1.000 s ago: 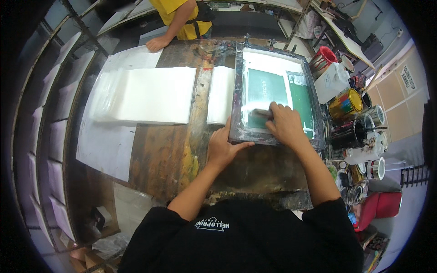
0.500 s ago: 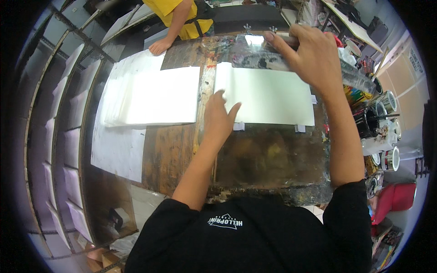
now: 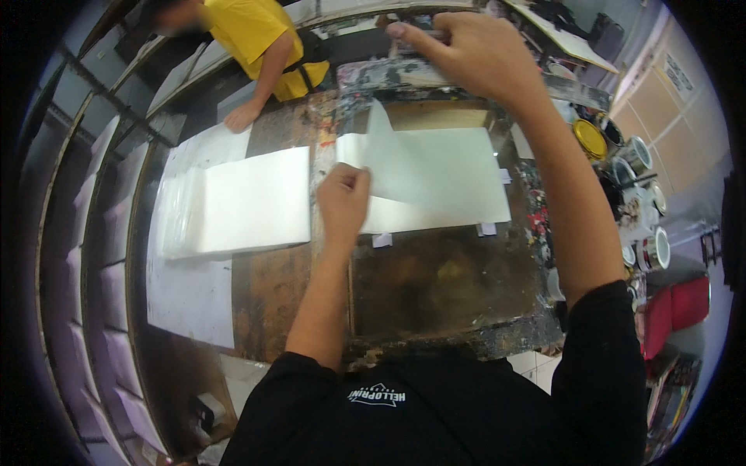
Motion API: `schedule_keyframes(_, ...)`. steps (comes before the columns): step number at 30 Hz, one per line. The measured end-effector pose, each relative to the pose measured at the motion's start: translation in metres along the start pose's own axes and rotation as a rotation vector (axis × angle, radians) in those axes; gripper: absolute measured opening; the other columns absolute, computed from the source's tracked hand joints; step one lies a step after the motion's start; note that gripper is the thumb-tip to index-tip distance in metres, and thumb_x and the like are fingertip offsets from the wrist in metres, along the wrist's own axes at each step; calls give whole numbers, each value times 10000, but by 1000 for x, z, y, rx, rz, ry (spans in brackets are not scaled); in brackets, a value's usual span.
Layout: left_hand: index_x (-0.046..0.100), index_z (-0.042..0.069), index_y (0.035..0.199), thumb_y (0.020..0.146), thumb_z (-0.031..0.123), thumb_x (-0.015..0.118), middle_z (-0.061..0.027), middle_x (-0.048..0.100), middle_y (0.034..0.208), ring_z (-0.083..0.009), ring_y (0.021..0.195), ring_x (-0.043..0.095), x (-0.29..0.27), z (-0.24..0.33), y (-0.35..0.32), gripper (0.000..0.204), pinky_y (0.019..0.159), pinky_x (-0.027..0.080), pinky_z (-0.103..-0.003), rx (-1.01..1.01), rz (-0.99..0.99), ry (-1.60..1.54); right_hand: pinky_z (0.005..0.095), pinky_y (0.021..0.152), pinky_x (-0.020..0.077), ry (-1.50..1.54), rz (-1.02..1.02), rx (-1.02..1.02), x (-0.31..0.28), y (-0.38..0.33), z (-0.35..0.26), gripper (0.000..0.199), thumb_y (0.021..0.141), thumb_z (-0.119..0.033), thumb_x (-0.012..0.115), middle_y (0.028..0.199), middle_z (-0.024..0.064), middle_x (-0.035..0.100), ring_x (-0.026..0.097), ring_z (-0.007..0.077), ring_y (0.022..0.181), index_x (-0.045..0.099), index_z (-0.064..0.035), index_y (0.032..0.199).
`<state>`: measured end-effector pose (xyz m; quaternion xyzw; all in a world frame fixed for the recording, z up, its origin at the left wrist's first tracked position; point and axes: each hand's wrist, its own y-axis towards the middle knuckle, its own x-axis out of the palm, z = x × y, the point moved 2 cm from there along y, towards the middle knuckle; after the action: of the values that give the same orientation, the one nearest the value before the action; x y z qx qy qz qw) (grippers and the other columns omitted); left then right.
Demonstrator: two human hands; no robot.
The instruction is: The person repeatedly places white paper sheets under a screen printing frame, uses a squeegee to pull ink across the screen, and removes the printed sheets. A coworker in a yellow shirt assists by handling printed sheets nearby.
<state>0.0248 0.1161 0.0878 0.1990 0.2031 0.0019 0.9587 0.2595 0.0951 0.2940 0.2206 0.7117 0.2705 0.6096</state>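
Observation:
My left hand (image 3: 344,194) is closed in a pinch on the near left corner of a thin white paper sheet (image 3: 423,167). The sheet is curled up and blurred, partly lifted off the white paper (image 3: 474,213) under it. Small pale tabs (image 3: 381,240) sit along that paper's edges on the dark board. Out at the far side, my right hand (image 3: 478,54) is raised with bent fingers round something mostly hidden by the hand. Just below it runs a paint-stained frame bar (image 3: 381,75). To the left lies a thick stack of white paper (image 3: 260,198).
A co-worker in a yellow shirt (image 3: 252,39) leans one hand (image 3: 243,116) on the table's far left. Racks with sheets (image 3: 120,361) line the left side. Paint tins (image 3: 653,248) and a red chair (image 3: 688,303) stand on the right.
My left hand has closed on the sheet and pulled its corner up. My right hand has moved away and left, and the frame bar now sits farther off. The view has shifted.

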Motion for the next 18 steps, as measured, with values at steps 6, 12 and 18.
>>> schedule_keyframes(6,738,-7,864,955,260,744,-139,717,760,-269,696,671,-91,-89,41,282,710,531,-395,77,132,220,495,789,452,-22,-16,-9,10,-5,-8,836,949,-813,477,792,156,753,732,332,820,800,-49,846)
schedule_keyframes(12,672,-21,1336,1002,358,722,-256,658,1307,-381,1219,611,-99,-141,49,507,1055,469,-509,134,577,814,495,785,459,-68,51,-13,3,-3,2,819,954,-780,499,723,157,729,724,335,734,789,-24,830)
schedule_keyframes(18,407,53,1619,1075,457,571,-235,332,1697,-447,1585,263,118,-15,-85,697,1281,148,-642,394,-598,395,498,772,531,-14,2,-9,1,9,-4,762,947,-758,556,736,153,720,729,344,801,742,-30,821)
